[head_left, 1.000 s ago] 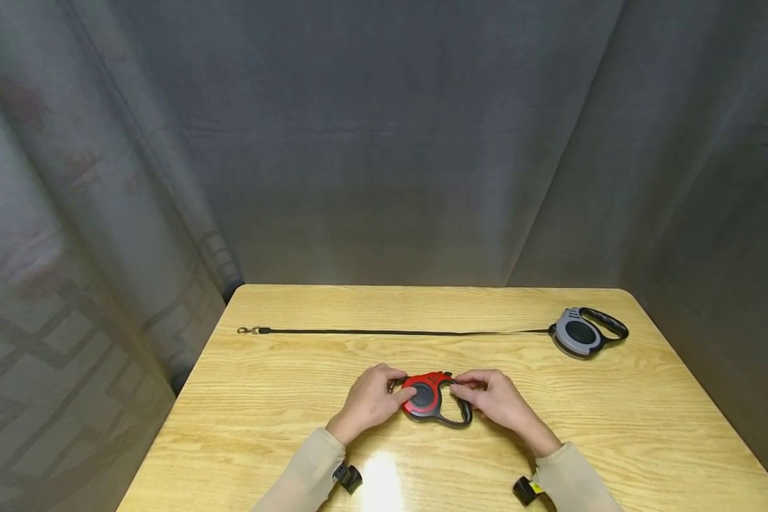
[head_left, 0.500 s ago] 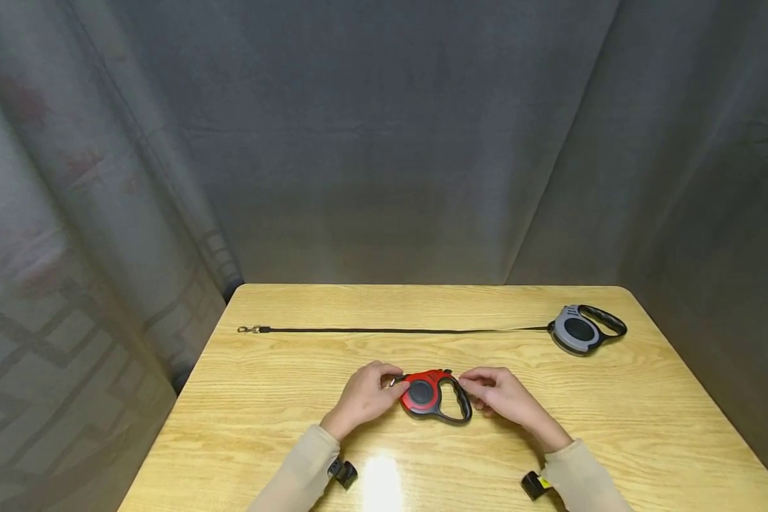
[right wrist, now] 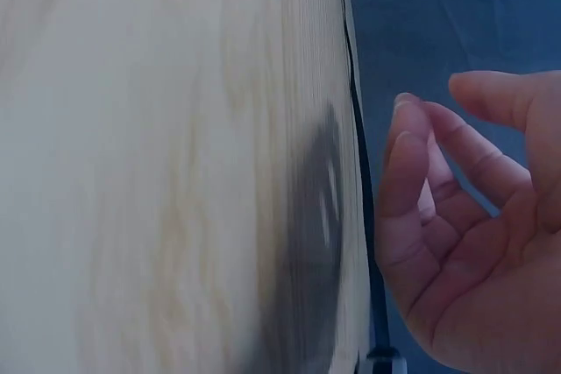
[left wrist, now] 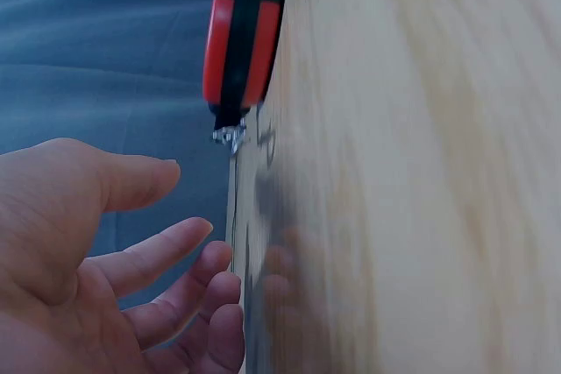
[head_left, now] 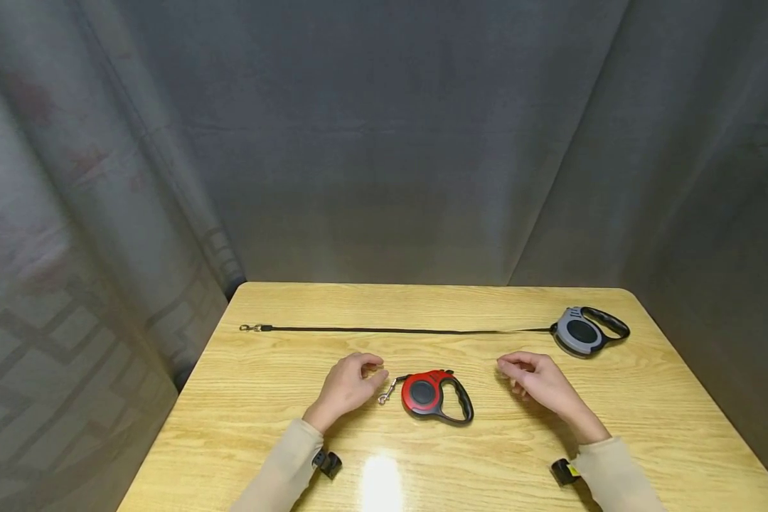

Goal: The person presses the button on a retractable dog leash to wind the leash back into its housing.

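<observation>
The red leash [head_left: 422,392] lay on the counter [head_left: 230,427], with neither hand on it

In the head view, the red leash rested on its side near the middle of the counter, its black handle [head_left: 466,409] to the right and its metal clip [head_left: 384,395] to the left. The left hand [head_left: 348,386] was just beside the clip, thumb and fingers parted, holding nothing. The right hand [head_left: 544,384] hung to the right of the handle, clearly apart from it, fingers softly bent and holding nothing. Farther off, the grey leash [head_left: 581,334] lay toward the right, its dark strap [head_left: 390,330] drawn out almost straight across to a small hook [head_left: 251,328] at the far left. A grey curtain [head_left: 384,142] hung behind.

The left wrist view showed the left hand's thumb held away from its loosely bent fingers, with the red leash beyond the fingertips, seen on edge, and no contact between them.

In the right wrist view, the right hand's thumb stood clear of its fingers, which curled slightly around nothing. A dark strip ran along beside the hand; the object at its near end was too cut off to identify.

The step in hand appeared to be setting the red leash in place, roughly alongside the outstretched strap. Any further handling would probably call for the left fingers to pinch the clip and the right to take the handle; leaving it there would call only for drawing both hands clear.
</observation>
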`<action>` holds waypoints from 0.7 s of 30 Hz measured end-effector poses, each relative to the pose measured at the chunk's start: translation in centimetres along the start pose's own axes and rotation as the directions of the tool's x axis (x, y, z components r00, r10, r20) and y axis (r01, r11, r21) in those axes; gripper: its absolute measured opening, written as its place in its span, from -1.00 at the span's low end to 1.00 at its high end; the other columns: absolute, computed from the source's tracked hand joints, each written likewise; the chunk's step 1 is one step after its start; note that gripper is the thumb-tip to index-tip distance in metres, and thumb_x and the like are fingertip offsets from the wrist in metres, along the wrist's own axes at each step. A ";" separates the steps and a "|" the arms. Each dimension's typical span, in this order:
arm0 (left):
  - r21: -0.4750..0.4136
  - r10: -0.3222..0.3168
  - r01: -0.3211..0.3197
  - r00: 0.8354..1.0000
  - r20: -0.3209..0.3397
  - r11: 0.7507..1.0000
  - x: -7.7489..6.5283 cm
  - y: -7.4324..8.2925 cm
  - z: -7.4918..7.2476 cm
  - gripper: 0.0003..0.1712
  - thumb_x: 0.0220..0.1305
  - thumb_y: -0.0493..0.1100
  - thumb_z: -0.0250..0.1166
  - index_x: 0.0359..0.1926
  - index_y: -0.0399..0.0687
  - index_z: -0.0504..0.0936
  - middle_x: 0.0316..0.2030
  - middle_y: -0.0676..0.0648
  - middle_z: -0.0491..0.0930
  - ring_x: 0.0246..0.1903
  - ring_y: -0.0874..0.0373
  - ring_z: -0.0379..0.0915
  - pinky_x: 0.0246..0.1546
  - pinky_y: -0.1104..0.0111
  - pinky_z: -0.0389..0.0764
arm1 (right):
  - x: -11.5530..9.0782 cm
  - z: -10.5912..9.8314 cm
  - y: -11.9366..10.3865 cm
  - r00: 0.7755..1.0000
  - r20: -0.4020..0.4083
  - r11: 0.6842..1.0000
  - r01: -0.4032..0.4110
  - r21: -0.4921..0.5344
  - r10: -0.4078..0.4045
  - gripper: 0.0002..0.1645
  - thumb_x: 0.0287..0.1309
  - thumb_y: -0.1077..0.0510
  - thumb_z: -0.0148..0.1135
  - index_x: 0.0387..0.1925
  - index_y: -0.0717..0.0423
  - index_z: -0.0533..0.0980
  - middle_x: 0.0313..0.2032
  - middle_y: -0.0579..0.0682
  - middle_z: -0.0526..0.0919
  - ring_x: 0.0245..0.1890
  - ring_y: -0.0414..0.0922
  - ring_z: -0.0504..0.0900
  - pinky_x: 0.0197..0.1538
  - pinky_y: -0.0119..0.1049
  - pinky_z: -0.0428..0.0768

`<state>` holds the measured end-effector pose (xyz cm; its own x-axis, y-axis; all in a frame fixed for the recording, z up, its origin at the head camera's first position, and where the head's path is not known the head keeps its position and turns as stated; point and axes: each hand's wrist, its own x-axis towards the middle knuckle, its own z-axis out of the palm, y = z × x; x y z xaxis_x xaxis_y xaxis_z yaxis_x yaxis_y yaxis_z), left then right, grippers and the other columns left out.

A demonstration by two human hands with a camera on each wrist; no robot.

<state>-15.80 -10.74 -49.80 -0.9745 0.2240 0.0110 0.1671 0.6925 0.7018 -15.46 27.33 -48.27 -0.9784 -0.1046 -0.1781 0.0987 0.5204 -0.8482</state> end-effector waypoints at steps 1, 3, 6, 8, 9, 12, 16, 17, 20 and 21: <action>0.001 -0.005 0.005 1.000 -0.003 1.000 0.0 -0.1 -0.1 -0.62 0.44 0.04 0.38 0.10 -0.08 0.78 -0.03 -0.09 0.75 -0.07 0.05 0.62 -0.02 0.10 0.61 | 0.0 -0.3 0.1 1.000 -0.013 1.000 0.002 -0.011 -0.002 -0.51 0.53 -0.01 0.26 0.20 0.31 0.63 -0.30 0.11 0.70 -0.42 -0.14 0.63 -0.40 -0.27 0.65; 0.011 -0.012 0.012 1.000 -0.011 1.000 -0.1 -0.4 -0.3 -0.63 0.44 0.03 0.39 0.10 -0.08 0.78 -0.03 -0.09 0.75 -0.08 0.06 0.62 -0.02 0.10 0.61 | 0.0 -0.9 0.4 0.999 -0.042 0.999 0.001 -0.038 -0.003 -0.50 0.54 -0.02 0.25 0.20 0.31 0.63 -0.26 0.11 0.72 -0.41 -0.15 0.63 -0.39 -0.27 0.65; 0.036 -0.018 0.018 1.000 -0.021 0.999 -0.1 -0.7 -0.5 -0.65 0.44 0.03 0.39 0.09 -0.06 0.79 -0.06 -0.06 0.75 -0.10 0.10 0.60 -0.04 0.13 0.60 | 0.0 -1.7 0.9 0.996 -0.092 0.996 -0.015 -0.087 0.007 -0.48 0.55 -0.06 0.24 0.20 0.30 0.64 -0.23 0.12 0.75 -0.42 -0.16 0.62 -0.40 -0.28 0.62; 0.048 -0.010 0.012 1.000 -0.023 0.999 -0.1 -0.9 -0.8 -0.65 0.43 0.02 0.40 0.08 -0.06 0.79 -0.08 -0.06 0.75 -0.13 0.11 0.58 -0.06 0.14 0.58 | 0.0 -2.2 1.2 0.993 -0.119 0.992 -0.029 -0.125 0.014 -0.48 0.55 -0.08 0.23 0.21 0.28 0.64 -0.19 0.11 0.77 -0.43 -0.17 0.60 -0.40 -0.29 0.59; 0.049 -0.012 0.013 1.000 -0.024 0.999 -0.1 -1.0 -1.0 -0.66 0.44 0.02 0.39 0.07 -0.07 0.79 -0.09 -0.05 0.74 -0.14 0.12 0.57 -0.07 0.15 0.58 | 0.0 -2.5 1.3 0.991 -0.130 0.990 -0.037 -0.139 0.019 -0.47 0.55 -0.08 0.23 0.22 0.28 0.64 -0.18 0.13 0.77 -0.43 -0.17 0.59 -0.40 -0.29 0.57; 0.048 -0.011 0.012 0.999 -0.031 0.999 -0.1 -1.3 -1.5 -0.66 0.44 0.00 0.40 0.07 -0.08 0.79 -0.12 -0.05 0.74 -0.16 0.13 0.56 -0.10 0.16 0.57 | -0.1 -3.2 1.8 0.986 -0.162 0.982 -0.054 -0.179 0.025 -0.45 0.54 -0.09 0.24 0.22 0.27 0.63 -0.09 0.18 0.78 -0.38 -0.15 0.60 -0.35 -0.29 0.54; 0.057 -0.016 0.019 0.999 -0.050 0.998 -0.1 -1.9 -2.0 -0.67 0.42 0.00 0.41 0.06 -0.08 0.80 -0.15 -0.03 0.73 -0.20 0.15 0.55 -0.14 0.18 0.57 | -0.1 -4.2 2.2 0.978 -0.208 0.967 -0.057 -0.246 0.004 -0.46 0.54 -0.10 0.23 0.18 0.28 0.65 0.03 0.26 0.77 -0.16 -0.06 0.67 -0.22 -0.30 0.54; 0.062 -0.017 0.020 0.998 -0.054 0.998 -0.1 -2.0 -2.1 -0.68 0.42 -0.01 0.41 0.05 -0.07 0.80 -0.16 -0.03 0.73 -0.21 0.16 0.54 -0.14 0.18 0.56 | -0.2 -4.4 2.2 0.977 -0.215 0.965 -0.059 -0.256 0.003 -0.46 0.54 -0.10 0.22 0.18 0.28 0.66 0.05 0.27 0.76 -0.10 -0.02 0.68 -0.19 -0.29 0.54; 0.069 -0.023 0.027 0.998 -0.062 0.997 -0.2 -2.3 -2.3 -0.68 0.43 -0.01 0.41 0.06 -0.09 0.79 -0.17 -0.02 0.72 -0.22 0.17 0.52 -0.15 0.18 0.55 | -0.3 -4.9 2.3 0.974 -0.226 0.960 -0.073 -0.271 0.011 -0.45 0.54 -0.11 0.21 0.19 0.28 0.65 0.08 0.30 0.74 0.00 0.10 0.68 -0.15 -0.25 0.55; 0.068 -0.025 0.030 0.998 -0.063 0.997 -0.3 -2.4 -2.4 -0.67 0.43 -0.01 0.40 0.06 -0.09 0.79 -0.17 -0.02 0.71 -0.22 0.16 0.52 -0.15 0.18 0.55 | -0.4 -5.1 2.4 0.974 -0.226 0.959 -0.078 -0.273 0.015 -0.44 0.55 -0.12 0.21 0.20 0.28 0.64 0.09 0.31 0.73 0.01 0.13 0.68 -0.15 -0.24 0.55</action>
<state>-16.30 -14.10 -49.80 -0.9859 0.1630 0.0378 0.1479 0.7438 0.6518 -15.77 32.94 -47.68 -0.9925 0.0979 -0.0735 0.1219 0.7385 -0.6632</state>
